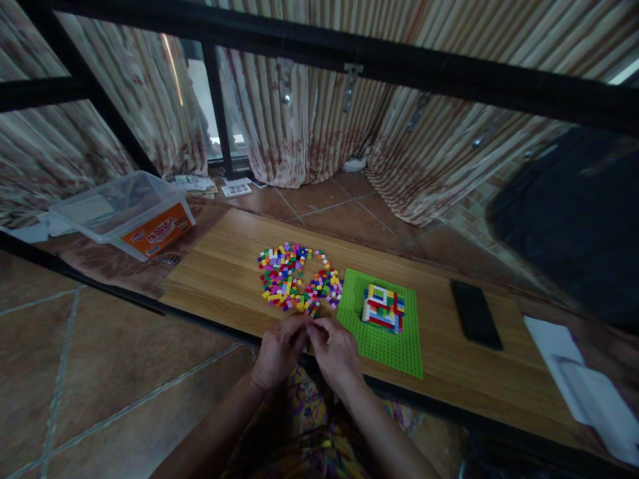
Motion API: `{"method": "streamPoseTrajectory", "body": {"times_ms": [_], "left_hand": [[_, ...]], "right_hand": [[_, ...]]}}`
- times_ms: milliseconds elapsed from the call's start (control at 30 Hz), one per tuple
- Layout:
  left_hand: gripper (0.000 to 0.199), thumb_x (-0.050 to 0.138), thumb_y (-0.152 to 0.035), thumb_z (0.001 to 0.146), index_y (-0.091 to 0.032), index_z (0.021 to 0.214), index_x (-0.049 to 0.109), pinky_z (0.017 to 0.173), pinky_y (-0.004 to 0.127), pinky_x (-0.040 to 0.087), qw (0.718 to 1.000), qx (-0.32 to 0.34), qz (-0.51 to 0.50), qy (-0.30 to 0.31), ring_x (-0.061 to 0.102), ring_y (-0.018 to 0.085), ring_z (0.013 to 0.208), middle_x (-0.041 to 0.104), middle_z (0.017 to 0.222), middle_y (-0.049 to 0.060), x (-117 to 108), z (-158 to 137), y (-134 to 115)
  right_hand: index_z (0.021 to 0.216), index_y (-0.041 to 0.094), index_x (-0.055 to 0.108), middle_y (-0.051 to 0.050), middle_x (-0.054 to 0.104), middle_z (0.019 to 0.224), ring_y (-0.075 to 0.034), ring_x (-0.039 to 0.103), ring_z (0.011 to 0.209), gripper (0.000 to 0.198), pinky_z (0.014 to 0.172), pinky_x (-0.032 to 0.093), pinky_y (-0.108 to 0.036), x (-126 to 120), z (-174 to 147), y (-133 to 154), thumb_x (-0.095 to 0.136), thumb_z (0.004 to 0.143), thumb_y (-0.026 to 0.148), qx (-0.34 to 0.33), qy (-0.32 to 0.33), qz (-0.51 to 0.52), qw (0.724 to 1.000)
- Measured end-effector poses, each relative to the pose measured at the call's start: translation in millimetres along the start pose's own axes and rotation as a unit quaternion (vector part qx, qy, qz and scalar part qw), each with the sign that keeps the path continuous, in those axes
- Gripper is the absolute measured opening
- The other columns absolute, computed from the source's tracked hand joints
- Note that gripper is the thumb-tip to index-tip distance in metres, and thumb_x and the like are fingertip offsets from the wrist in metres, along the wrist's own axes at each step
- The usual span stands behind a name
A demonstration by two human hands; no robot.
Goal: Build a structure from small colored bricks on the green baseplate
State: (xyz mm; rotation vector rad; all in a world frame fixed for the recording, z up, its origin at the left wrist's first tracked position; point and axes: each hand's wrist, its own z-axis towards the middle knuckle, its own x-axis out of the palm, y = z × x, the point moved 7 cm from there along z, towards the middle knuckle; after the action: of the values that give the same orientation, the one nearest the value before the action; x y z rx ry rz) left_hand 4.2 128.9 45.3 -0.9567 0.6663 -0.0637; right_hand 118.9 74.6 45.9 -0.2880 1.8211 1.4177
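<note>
A purple-and-yellow patterned garment [319,426] filled the foreground between two bare forearms. Just beyond it, a person's left hand [279,349] and right hand [337,356] met at the near edge of a long wood-grain board [210,259], fingers bent and drawn narrowly together; whether they gripped anything could not be told.

At three o'clock from the hands, a blocky build of white, red, yellow, blue and green plastic bricks [383,309] sat near the middle of a bright green studded plastic baseplate [359,352]. The build looked nearly square, its longer axis impossible to pick out; its red rows pointed from just past nine o'clock to just past three. Small multicoloured loose bricks [284,279] lay spread at twelve o'clock from the hands.

The board's long axis ran from ten o'clock to four. Farther out at three o'clock, a flat black rectangular phone-like slab [476,316] pointed from eleven to five. A clear plastic tub with an orange label [134,206] stood at ten o'clock. Beyond, striped beige-and-brown fabric curtains [314,126] hung behind a black bar frame [299,40], above a brown tiled floor [344,206].
</note>
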Motion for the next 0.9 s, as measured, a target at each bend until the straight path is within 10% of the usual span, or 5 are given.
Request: {"method": "streamPoseTrajectory", "body": {"times_ms": [600, 900], "left_hand": [[0.033, 0.057, -0.022, 0.088, -0.022, 0.121, 0.058, 0.086, 0.034, 0.058, 1.0, -0.004, 0.025, 0.005, 0.069, 0.019, 0.096, 0.072, 0.105, 0.007, 2, -4, 2], [0.027, 0.055, -0.021, 0.089, -0.021, 0.115, 0.06, 0.088, 0.032, 0.056, 0.996, 0.033, 0.084, 0.002, 0.067, 0.019, 0.1, 0.072, 0.105, 0.005, 5, -2, 0]], "right_hand": [[0.09, 0.021, 0.069, -0.003, 0.07, 0.086, -0.017, 0.064, 0.078, 0.026, 0.072, 0.047, -0.028, -16, -10, -9, 0.05, 0.089, 0.039, -0.015, -0.023, 0.156, 0.987], [0.087, 0.019, 0.071, -0.008, 0.074, 0.088, -0.023, 0.067, 0.083, 0.035, 0.074, 0.049, -0.033, -102, -23, -75, 0.059, 0.081, 0.051, 0.085, -0.188, 0.131, 0.97]]}}
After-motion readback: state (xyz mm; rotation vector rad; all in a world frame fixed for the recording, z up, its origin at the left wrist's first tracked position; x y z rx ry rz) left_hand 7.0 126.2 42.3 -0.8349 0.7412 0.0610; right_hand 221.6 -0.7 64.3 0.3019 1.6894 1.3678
